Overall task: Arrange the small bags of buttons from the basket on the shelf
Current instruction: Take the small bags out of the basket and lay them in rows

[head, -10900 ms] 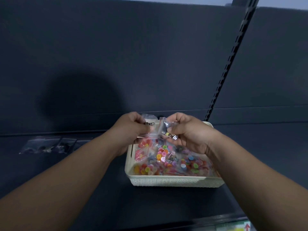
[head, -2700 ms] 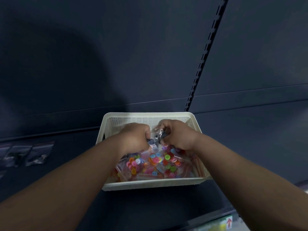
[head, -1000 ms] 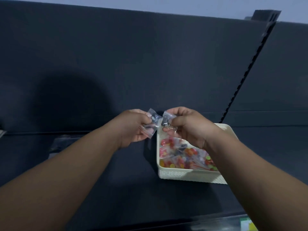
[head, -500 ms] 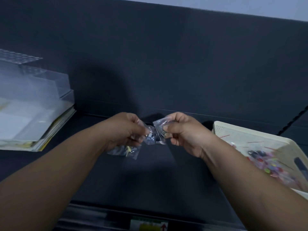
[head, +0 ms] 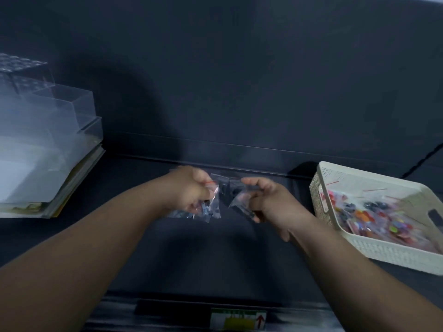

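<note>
Pinching small clear bags over the dark shelf [head: 215,255], you are working at the placing step of the job, with both hands meeting at centre frame in the head view. Your left hand [head: 189,191] is curling its fingers round a small bunch of bags [head: 211,208], the thumb pressing near a red seal strip. Your right hand [head: 271,203] is pinching a single bag [head: 238,200] between thumb and forefinger, its other fingers curling loosely beneath. The two loads are hanging just beside each other above bare shelf, close to the back wall [head: 239,80]; whether they are touching is not clear.

At the right of the frame, well apart from your hands, the white basket [head: 383,250] is holding many more bags of coloured buttons [head: 383,216], so the job is looking far from finished.

The bunch of bags is hanging with its sealed end up and its long axis running roughly top to bottom in the frame. The single bag is hanging at a slant, and motion blur is hiding which end is carrying the seal.

The next move is calling for lowering one bag flat onto the shelf, turning its long axis square to the back wall, then letting go without dragging its neighbours along.

Clear plastic boxes [head: 48,121] are sitting on a stack of papers [head: 60,188] at the left of the frame.
</note>
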The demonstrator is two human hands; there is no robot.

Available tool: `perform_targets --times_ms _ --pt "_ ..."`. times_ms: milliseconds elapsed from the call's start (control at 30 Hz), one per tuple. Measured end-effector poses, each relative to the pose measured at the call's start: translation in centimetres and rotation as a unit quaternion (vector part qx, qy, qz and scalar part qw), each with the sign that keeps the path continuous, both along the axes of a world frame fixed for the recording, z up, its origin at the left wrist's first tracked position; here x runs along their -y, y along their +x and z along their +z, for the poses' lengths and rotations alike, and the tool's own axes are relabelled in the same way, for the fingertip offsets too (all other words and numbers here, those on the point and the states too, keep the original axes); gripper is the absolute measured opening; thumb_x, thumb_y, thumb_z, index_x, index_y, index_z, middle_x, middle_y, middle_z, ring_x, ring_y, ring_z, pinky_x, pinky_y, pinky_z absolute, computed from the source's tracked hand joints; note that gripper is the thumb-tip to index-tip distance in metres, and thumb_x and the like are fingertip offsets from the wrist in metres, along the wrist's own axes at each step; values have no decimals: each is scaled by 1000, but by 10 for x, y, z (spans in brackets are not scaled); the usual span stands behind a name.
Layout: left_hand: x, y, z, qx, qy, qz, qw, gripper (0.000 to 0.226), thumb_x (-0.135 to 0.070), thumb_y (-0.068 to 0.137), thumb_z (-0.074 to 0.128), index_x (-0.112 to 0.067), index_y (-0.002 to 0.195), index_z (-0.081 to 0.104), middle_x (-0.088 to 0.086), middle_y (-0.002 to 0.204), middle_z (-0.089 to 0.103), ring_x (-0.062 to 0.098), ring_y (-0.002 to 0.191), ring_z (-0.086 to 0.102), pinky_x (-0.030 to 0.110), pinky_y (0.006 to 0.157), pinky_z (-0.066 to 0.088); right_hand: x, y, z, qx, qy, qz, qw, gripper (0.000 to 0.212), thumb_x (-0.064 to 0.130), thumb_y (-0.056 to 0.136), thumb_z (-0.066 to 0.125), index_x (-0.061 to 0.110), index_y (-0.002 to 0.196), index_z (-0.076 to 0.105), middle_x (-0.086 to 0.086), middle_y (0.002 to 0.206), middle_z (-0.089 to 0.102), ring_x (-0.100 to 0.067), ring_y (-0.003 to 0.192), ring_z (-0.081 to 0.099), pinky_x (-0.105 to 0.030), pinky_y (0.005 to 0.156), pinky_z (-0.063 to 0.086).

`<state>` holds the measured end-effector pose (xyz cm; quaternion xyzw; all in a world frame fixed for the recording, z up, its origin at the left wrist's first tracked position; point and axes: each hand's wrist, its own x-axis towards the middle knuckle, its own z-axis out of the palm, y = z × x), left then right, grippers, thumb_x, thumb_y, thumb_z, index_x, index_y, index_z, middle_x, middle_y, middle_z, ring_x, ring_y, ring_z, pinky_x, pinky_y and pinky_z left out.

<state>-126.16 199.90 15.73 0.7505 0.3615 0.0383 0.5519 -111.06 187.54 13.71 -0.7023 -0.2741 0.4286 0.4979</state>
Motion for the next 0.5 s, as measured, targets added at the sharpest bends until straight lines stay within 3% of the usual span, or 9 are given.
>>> perform_targets --times_ms 100,167,233,300,333,400,500 --pt "8 16 -14 -9 45 -19 999 13 -7 85 64 -18 88 62 5 78 63 13 58 56 25 53 52 5 0 -14 25 -17 -23 999 36 -12 85 52 14 108 56 -12 84 60 -15 59 54 -21 44 45" --pt "14 27 -25 -15 64 -22 998 16 -10 80 69 -22 88 62 7 86 67 19 66 61 37 64 56 6 0 -22 38 -27 -35 998 32 -11 84 55 16 99 55 -10 80 58 -16 59 54 -24 47 49" --pt "17 34 -36 -17 81 -30 996 22 -19 74 73 -28 89 61 1 94 68 21 76 65 44 77 57 8 2 -31 95 -42 -32 994 32 -8 82 59 16 101 54 -1 73 58 -15 60 56 -30 60 54" --pt "20 37 -43 -34 133 -51 989 31 -27 72 75 -33 98 59 -6 99 65 18 86 64 40 83 54 12 5 -36 208 -68 -11 976 37 -1 79 63 18 110 55 8 73 60 -10 65 59 -21 68 52" --pt "21 37 -45 -47 179 -61 981 39 -28 75 75 -32 109 57 -7 105 63 16 92 61 36 87 52 15 6 -36 260 -77 1 962 40 4 78 65 20 114 55 9 79 62 -8 71 61 -14 69 48" --pt "24 34 -48 -55 296 -66 951 51 -28 81 70 -26 127 50 -5 121 54 15 111 51 32 97 43 20 9 -37 336 -86 28 938 50 12 77 68 21 124 53 3 104 61 -12 93 62 -14 80 47" --pt "33 19 -52 -36 411 -86 907 40 -19 88 58 -24 127 48 -6 129 46 16 121 37 28 103 33 31 13 -42 437 -79 83 892 50 16 82 63 22 130 50 -1 122 50 -19 114 50 -18 97 35"
